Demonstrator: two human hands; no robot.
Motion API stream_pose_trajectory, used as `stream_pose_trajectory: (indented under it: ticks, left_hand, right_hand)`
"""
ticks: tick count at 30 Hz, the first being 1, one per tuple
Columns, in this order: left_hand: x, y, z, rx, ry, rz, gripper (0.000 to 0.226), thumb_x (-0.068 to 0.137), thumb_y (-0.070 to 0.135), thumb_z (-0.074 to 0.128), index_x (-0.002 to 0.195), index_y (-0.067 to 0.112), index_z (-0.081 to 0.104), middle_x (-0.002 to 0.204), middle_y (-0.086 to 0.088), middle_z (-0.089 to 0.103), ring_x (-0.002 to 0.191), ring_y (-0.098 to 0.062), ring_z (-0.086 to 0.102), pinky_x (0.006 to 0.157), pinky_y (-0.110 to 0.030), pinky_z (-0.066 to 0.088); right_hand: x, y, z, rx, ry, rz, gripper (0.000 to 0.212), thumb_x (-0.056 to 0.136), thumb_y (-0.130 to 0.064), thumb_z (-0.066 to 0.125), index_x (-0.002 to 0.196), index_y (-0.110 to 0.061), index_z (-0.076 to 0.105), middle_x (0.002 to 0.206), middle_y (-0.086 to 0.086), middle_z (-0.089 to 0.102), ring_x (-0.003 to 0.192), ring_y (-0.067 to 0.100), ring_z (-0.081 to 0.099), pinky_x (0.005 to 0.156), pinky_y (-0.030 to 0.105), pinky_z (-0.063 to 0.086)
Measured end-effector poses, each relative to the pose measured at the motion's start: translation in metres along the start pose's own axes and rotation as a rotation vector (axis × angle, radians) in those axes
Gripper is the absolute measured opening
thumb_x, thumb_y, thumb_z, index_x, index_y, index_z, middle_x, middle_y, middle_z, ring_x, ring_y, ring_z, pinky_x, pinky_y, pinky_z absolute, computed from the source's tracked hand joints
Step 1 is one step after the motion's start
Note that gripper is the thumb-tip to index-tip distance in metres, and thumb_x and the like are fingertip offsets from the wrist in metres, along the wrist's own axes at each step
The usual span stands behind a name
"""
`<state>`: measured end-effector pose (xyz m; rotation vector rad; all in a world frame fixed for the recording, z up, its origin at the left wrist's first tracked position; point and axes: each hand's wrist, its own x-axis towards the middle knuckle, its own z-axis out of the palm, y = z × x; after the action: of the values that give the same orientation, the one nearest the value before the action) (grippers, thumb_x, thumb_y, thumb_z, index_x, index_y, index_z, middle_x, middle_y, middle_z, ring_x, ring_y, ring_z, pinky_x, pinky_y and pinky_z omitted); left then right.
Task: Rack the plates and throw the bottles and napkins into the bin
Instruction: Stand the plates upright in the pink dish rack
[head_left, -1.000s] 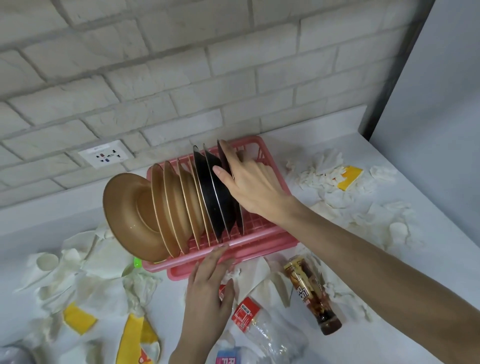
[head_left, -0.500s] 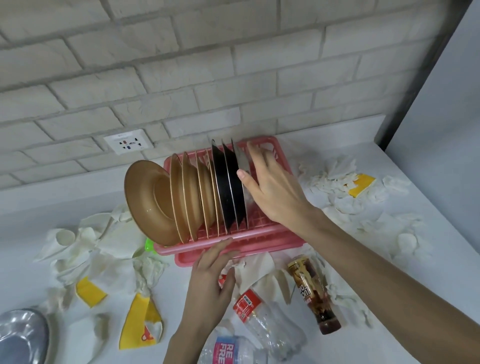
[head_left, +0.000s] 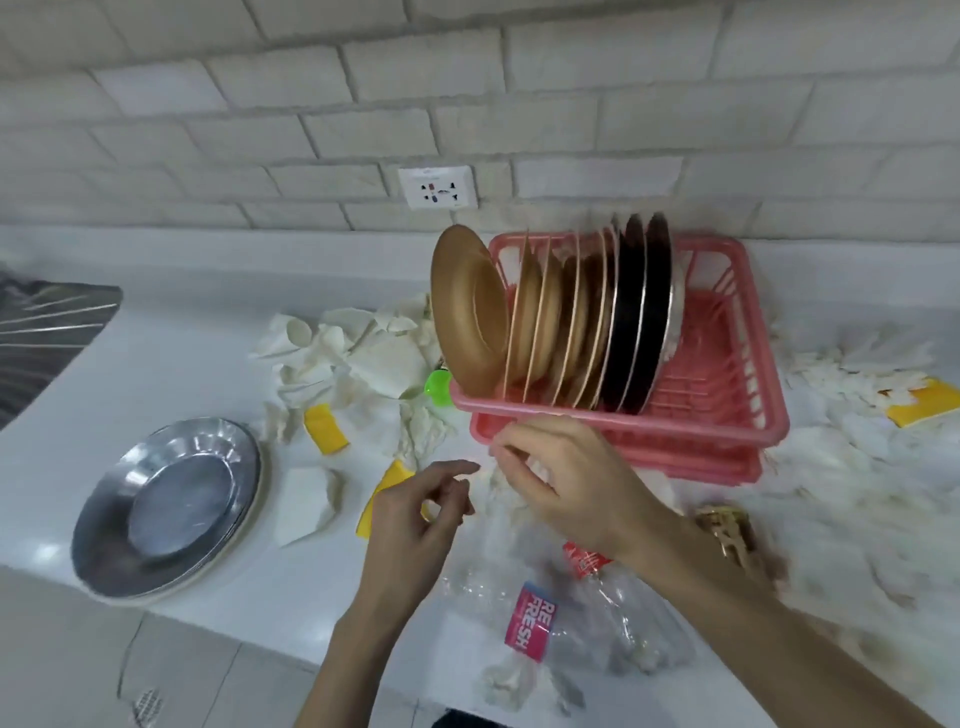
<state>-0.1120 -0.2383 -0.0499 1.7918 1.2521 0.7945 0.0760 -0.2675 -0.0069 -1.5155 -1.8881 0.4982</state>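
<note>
A pink dish rack (head_left: 727, 415) holds several gold plates (head_left: 467, 312) and two black plates (head_left: 634, 322) on edge. A stack of steel plates (head_left: 171, 499) lies on the white counter at the left. Both hands hover in front of the rack, apart from it. My left hand (head_left: 415, 525) holds nothing, fingers loosely curled. My right hand (head_left: 566, 478) is also empty, fingers bent and pointing left. Clear plastic bottles (head_left: 535, 618) lie under my hands, one with a pink label. A brown bottle (head_left: 732, 530) lies by my right forearm. White napkins (head_left: 363, 353) are scattered left and right of the rack.
Yellow wrappers (head_left: 324, 428) lie among the napkins, and another yellow wrapper (head_left: 924, 402) sits at the far right. A green cap (head_left: 439, 384) peeks out beside the rack. A wall socket (head_left: 439, 187) is on the brick wall. The counter's front edge (head_left: 208, 623) runs below the steel plates.
My right hand has left the black plates and drawn back in front of the rack. My left hand has lifted off the rack's edge. The view has swung left, showing the steel plates.
</note>
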Motion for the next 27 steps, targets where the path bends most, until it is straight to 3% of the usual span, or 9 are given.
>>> stream_pose_trajectory:
  ticks: [2,5,7,10,16,18,20,23,27]
  left_hand:
    - [-0.008,-0.015,-0.02,-0.001,0.044,-0.029,0.021,0.094,0.017,0.058,0.1,0.03,0.073,0.063,0.004,0.065,0.065,-0.014,0.063,0.056,-0.024,0.046]
    - [-0.02,-0.043,-0.055,0.012,0.11,-0.088,0.023,0.094,0.009,0.061,0.098,0.028,0.073,0.059,0.005,0.062,0.064,-0.014,0.061,0.054,-0.019,0.043]
    - [-0.026,-0.064,-0.083,0.023,0.148,-0.115,0.024,0.094,0.01,0.062,0.098,0.03,0.073,0.059,0.002,0.06,0.065,-0.015,0.058,0.055,-0.023,0.045]
    - [-0.031,-0.101,-0.132,0.042,0.199,-0.158,0.026,0.093,0.009,0.062,0.099,0.032,0.072,0.062,0.002,0.062,0.068,-0.015,0.06,0.061,-0.029,0.05]
    - [-0.018,-0.181,-0.237,0.09,0.269,-0.194,0.024,0.091,0.008,0.066,0.097,0.03,0.073,0.077,0.012,0.07,0.074,-0.007,0.067,0.065,-0.02,0.051]
    - [-0.012,-0.205,-0.267,0.122,0.291,-0.2,0.023,0.09,0.007,0.067,0.1,0.027,0.073,0.08,0.009,0.07,0.075,-0.006,0.065,0.066,-0.016,0.049]
    - [-0.003,-0.225,-0.293,0.179,0.305,-0.179,0.025,0.088,0.005,0.069,0.102,0.026,0.071,0.089,0.009,0.071,0.082,-0.007,0.064,0.072,-0.019,0.05]
    - [0.017,-0.252,-0.321,0.382,0.283,-0.131,0.028,0.086,0.011,0.072,0.113,0.019,0.068,0.111,0.003,0.068,0.102,-0.019,0.059,0.084,-0.03,0.046]
    - [0.042,-0.283,-0.342,0.516,0.24,-0.157,0.043,0.086,0.026,0.073,0.126,0.021,0.061,0.133,0.001,0.054,0.121,-0.026,0.046,0.097,-0.044,0.043]
  right_hand:
    - [0.005,-0.013,0.022,0.089,-0.102,0.038,0.023,0.099,-0.025,0.048,0.082,-0.016,0.062,0.071,-0.004,0.059,0.07,0.015,0.054,0.068,0.043,0.045]
    - [0.016,-0.04,0.056,0.237,-0.227,0.083,0.026,0.093,-0.033,0.046,0.079,-0.018,0.062,0.068,0.004,0.061,0.066,0.021,0.055,0.066,0.045,0.046]
    - [0.028,-0.06,0.08,0.286,-0.278,0.096,0.028,0.09,-0.035,0.044,0.076,-0.017,0.061,0.068,0.007,0.063,0.064,0.024,0.055,0.064,0.043,0.047]
    - [0.05,-0.088,0.118,0.308,-0.315,0.128,0.03,0.089,-0.035,0.044,0.076,-0.014,0.06,0.069,0.005,0.064,0.066,0.022,0.058,0.064,0.042,0.049]
    - [0.094,-0.127,0.202,0.247,-0.34,0.239,0.021,0.093,-0.031,0.049,0.08,-0.02,0.062,0.072,-0.001,0.066,0.071,0.016,0.061,0.068,0.043,0.051]
    - [0.102,-0.137,0.229,0.246,-0.335,0.285,0.018,0.094,-0.031,0.05,0.09,-0.022,0.065,0.083,-0.005,0.068,0.079,0.011,0.063,0.075,0.04,0.053]
    - [0.108,-0.144,0.251,0.225,-0.343,0.318,0.022,0.096,-0.03,0.051,0.112,-0.027,0.066,0.107,-0.011,0.067,0.1,0.004,0.061,0.088,0.029,0.052]
    - [0.115,-0.151,0.276,0.154,-0.374,0.35,0.043,0.099,-0.028,0.051,0.142,-0.027,0.048,0.142,-0.012,0.048,0.13,0.002,0.042,0.106,0.019,0.036]
    - [0.12,-0.158,0.295,0.087,-0.406,0.386,0.057,0.101,-0.027,0.048,0.154,-0.027,0.026,0.159,-0.012,0.021,0.145,0.003,0.015,0.107,0.008,0.011]
